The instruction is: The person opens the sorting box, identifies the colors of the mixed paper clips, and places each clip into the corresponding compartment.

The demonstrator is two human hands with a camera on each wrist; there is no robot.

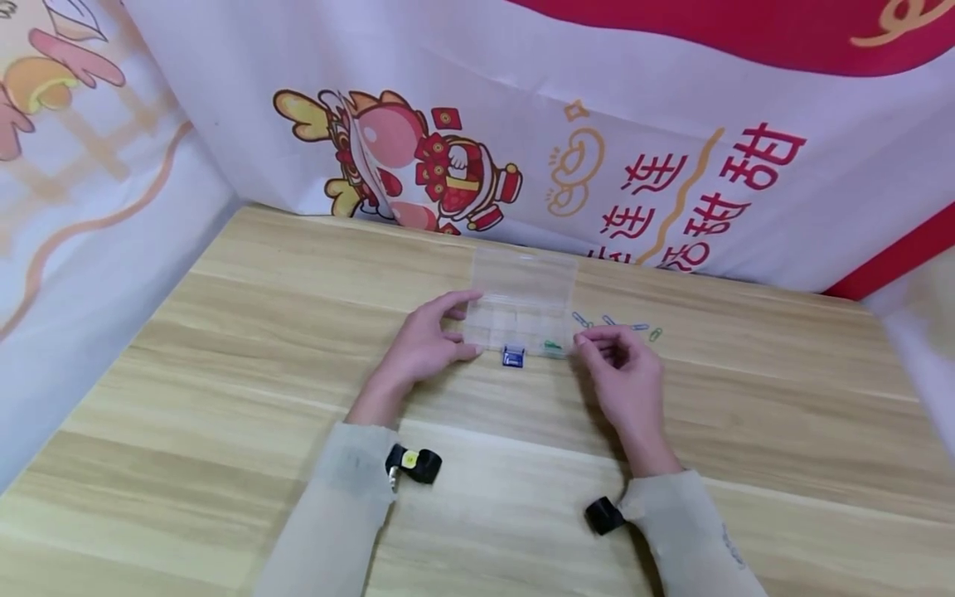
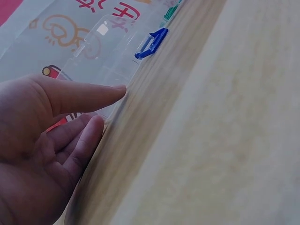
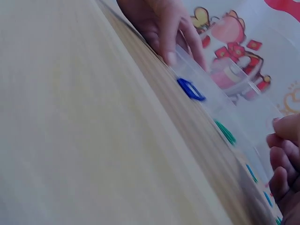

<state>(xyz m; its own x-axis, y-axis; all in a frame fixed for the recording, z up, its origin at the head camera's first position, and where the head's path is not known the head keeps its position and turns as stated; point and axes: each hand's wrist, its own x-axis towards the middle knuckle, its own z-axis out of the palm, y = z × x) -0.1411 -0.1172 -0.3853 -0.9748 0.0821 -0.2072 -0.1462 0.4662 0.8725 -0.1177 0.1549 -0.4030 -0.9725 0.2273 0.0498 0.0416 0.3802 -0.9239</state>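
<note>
Nearest the person, both sleeved forearms lie on the wooden table; the left hand braces the left end of the clear compartment box between an outstretched thumb and forefinger, and the right hand, fingers curled just beside the box's right corner, seems to pinch something small, though I cannot tell what. The box sits mid-table with its lid open, a blue latch on its near edge, a green paper clip in its near right compartment and loose paper clips scattered just right of it. The sorting of clips into compartments looks barely begun, and the next move likely calls for a fine pinch and a drop over a small cell while the left hand holds the box steady, before the printed banner behind.
</note>
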